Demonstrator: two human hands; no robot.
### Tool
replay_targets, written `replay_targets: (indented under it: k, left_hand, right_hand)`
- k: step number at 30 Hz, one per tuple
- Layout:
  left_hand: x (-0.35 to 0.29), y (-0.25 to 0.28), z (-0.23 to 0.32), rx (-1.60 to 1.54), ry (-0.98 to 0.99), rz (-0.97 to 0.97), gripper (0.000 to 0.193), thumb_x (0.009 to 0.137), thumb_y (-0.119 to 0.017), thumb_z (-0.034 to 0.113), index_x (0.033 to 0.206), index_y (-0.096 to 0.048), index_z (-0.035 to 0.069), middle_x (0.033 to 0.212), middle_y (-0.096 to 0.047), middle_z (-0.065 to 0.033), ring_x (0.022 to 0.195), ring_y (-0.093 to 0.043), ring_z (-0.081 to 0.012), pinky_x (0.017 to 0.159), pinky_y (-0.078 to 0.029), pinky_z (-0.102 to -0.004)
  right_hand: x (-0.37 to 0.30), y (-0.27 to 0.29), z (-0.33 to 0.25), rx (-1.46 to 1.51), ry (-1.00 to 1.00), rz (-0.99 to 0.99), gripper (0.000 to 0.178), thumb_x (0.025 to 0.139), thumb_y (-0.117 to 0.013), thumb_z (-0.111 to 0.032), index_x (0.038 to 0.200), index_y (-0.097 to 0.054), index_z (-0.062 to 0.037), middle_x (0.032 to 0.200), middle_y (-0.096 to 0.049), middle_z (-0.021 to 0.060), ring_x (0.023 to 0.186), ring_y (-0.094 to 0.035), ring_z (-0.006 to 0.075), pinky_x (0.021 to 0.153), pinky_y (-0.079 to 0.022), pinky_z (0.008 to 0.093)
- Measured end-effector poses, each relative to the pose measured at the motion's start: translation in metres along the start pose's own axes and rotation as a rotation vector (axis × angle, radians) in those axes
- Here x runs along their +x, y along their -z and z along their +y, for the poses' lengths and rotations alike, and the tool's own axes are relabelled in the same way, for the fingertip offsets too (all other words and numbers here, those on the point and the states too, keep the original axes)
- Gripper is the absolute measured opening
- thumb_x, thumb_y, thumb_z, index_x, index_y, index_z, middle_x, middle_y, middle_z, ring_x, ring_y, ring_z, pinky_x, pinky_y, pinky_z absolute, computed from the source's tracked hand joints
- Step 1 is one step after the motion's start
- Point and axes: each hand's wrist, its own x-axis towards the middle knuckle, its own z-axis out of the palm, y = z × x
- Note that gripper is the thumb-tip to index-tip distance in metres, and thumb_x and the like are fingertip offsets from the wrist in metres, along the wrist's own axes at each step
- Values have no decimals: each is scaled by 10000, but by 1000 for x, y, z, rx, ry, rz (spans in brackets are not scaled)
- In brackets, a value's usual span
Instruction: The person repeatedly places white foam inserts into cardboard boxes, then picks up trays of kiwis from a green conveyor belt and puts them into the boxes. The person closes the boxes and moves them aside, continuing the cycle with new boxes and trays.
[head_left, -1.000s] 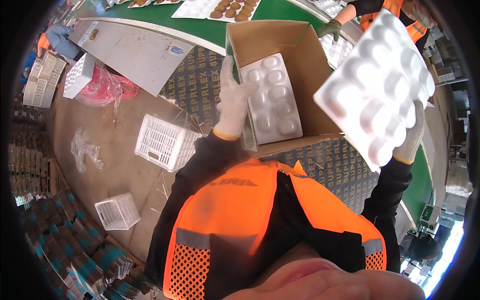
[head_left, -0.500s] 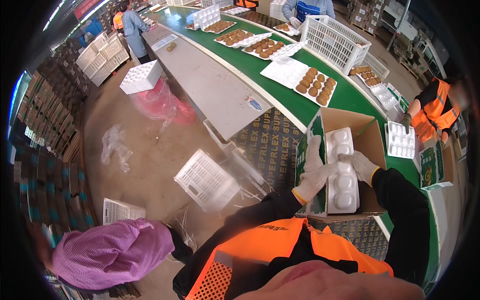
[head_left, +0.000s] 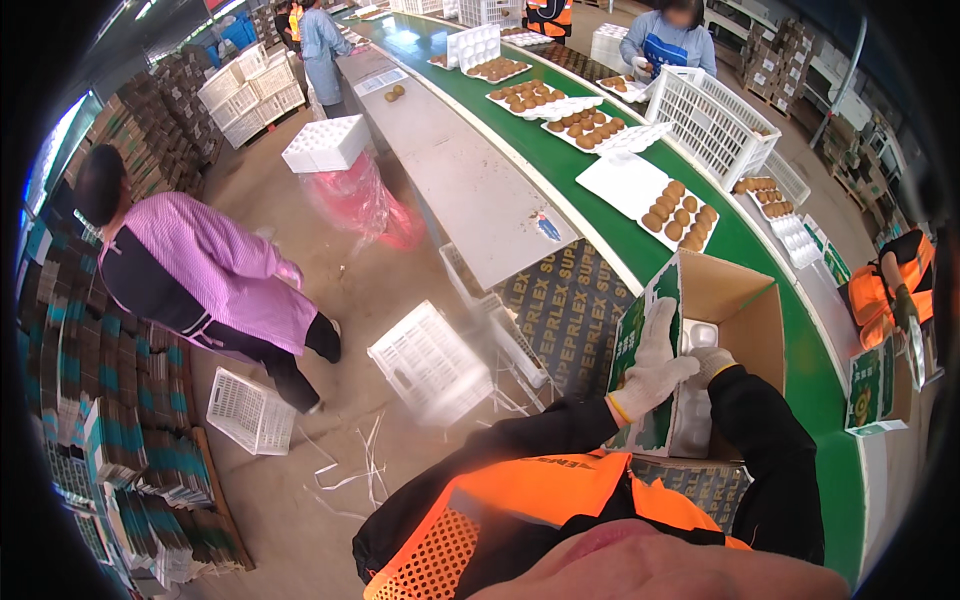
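Observation:
An open cardboard box (head_left: 750, 320), printed green outside and brown within, stands at the green conveyor's near edge. Inside it lies a white moulded fruit tray (head_left: 692, 415) with rounded bumps, lower than the rim and partly covered by my right arm. My left hand (head_left: 648, 370), in a white knit glove, rests along the box's green left wall, fingers stretched out and thumb toward the other hand. My gloved right hand (head_left: 712, 362) reaches into the box, with its fingers bent over the tray; some fingertips are hidden.
Open trays of brown kiwifruit (head_left: 682, 215) line the green conveyor (head_left: 560, 185). A white crate (head_left: 715, 125) stands across it. On the floor are another white crate (head_left: 430, 360) and loose straps. A person in purple (head_left: 215, 265) stands at left; others work along the line.
The fruit tray has gone down into the box, and my right hand has moved in with it. My left hand now lies along the box wall. The person in purple has straightened up.

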Motion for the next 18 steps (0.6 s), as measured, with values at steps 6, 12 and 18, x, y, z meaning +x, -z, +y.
replay_targets:
  k: [6, 12, 18]
  left_hand:
    - [-7, 32, -9, 91, 30, 49, 1030, 748, -720, 157, 1606, -179, -25, 1634, -250, -221, 1531, -222, -330, 1240, -204, -381]
    - [1, 13, 25, 45, 90, 29, 962, 756, -704, 97, 1582, -233, -52, 1629, -269, -242, 1527, -230, -354, 1252, -185, -380]
    - [3, 59, 51, -243, 323, 73, 845, 756, -634, 78, 1528, -321, -67, 1404, -511, -189, 1270, -525, -280, 1089, -424, -339]
  right_hand:
    - [-138, 126, -18, 774, 198, 624, 451, 925, -622, -55, 1362, -550, 34, 1145, -676, 129, 1052, -652, 192, 943, -516, 322]
    - [-166, -108, 73, 1494, -281, 1113, 484, 1083, -472, -210, 1501, -435, 31, 1497, -494, 197, 1332, -539, 310, 1125, -432, 407]
    - [-109, -182, -58, 1762, -275, 724, 445, 1055, -466, -187, 1464, -485, -13, 1471, -518, 204, 1298, -563, 320, 1079, -457, 414]
